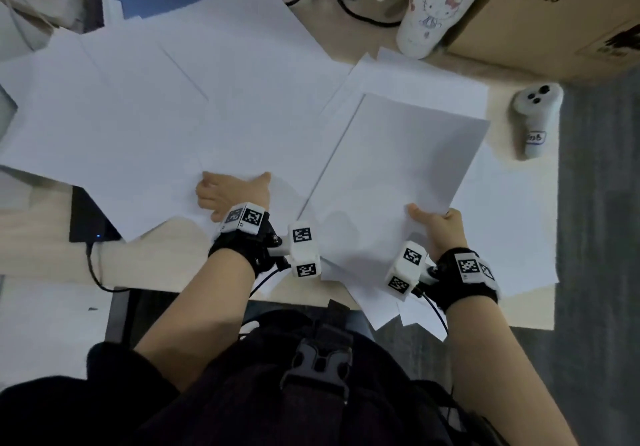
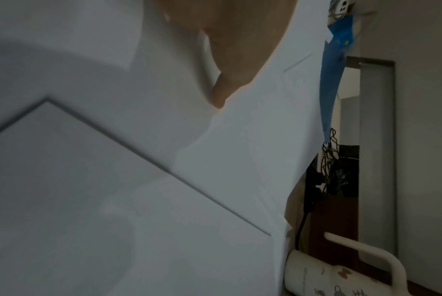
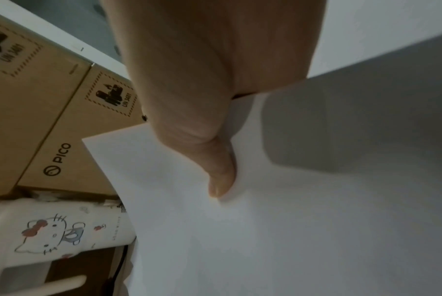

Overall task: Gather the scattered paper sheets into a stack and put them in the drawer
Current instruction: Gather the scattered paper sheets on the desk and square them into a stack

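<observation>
Several white paper sheets (image 1: 138, 116) lie overlapping across the light wooden desk (image 1: 166, 258). My left hand (image 1: 235, 182) grips the near edge of one left-side sheet (image 2: 253, 140); its thumb (image 2: 222, 80) lies on top and the fingers are hidden under the paper. My right hand (image 1: 429, 215) pinches the near corner of another sheet (image 1: 398, 154), thumb (image 3: 215, 160) on top. That sheet (image 3: 265, 240) is raised a little and casts a shadow on the sheets below. No drawer is in view.
A white cartoon-cat bottle (image 1: 433, 9) and a brown PICO cardboard box (image 1: 554, 12) stand at the back right. A white controller (image 1: 535, 119) lies near the desk's right edge. Black cables (image 1: 346, 5) run at the back, and a black device (image 1: 86, 217) sits front left.
</observation>
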